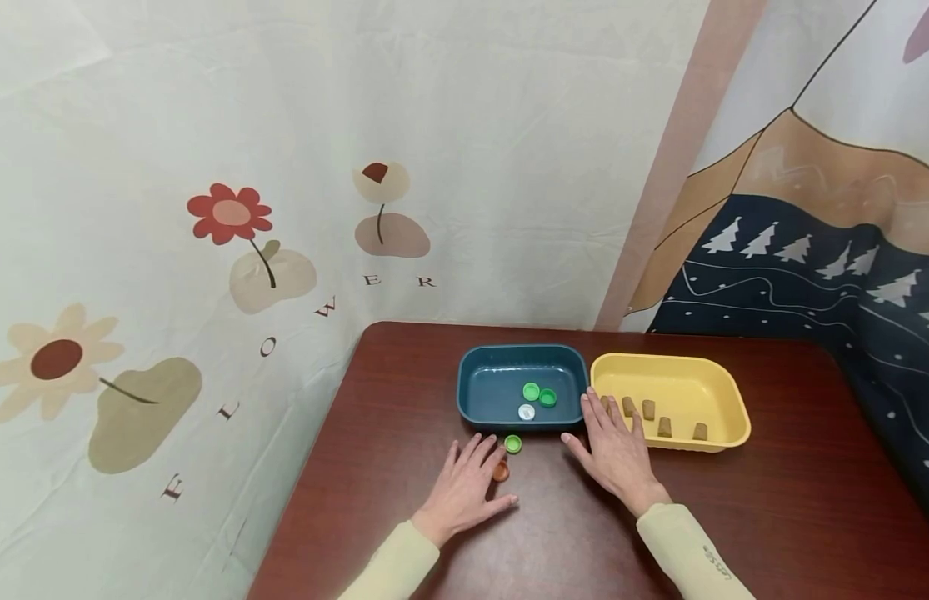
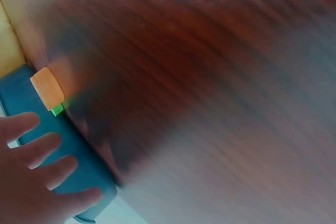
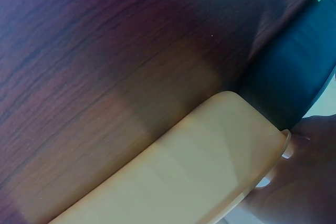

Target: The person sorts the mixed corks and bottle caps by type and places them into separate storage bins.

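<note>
Sorting of small pieces into two trays appears to be in hand, with an orange cap (image 1: 501, 472) and a green cap (image 1: 512, 443) left on the table (image 1: 734, 517) before the blue tray (image 1: 479, 417). Both are found just beside the fingertips of the left hand (image 1: 464, 487), whose fingers are spread flat and hold nothing. The right hand (image 1: 614, 450) is laid flat, fingers straight, against the yellow tray (image 1: 722, 433); a pinch on the orange cap is judged to be called for next.

Glossy wood table (image 1: 734, 517), smooth plastic trays (image 1: 471, 392).
</note>
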A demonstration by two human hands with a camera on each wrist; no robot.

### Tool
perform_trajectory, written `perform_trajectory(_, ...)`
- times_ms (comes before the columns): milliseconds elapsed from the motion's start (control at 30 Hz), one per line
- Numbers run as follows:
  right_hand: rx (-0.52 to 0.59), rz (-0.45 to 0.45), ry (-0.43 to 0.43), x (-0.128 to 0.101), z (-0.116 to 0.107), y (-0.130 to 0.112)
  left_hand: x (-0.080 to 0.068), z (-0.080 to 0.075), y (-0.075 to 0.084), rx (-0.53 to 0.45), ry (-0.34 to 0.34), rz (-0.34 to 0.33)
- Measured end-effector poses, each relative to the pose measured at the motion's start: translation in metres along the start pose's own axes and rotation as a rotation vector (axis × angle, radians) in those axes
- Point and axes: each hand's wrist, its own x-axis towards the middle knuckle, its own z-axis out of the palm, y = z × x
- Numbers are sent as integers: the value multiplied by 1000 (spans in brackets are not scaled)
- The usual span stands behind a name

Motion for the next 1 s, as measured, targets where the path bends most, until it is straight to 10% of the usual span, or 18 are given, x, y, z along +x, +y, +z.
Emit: perform_trajectory(1000,-31,-5,16,0,0,-1,8,-4,3,-6,323,160)
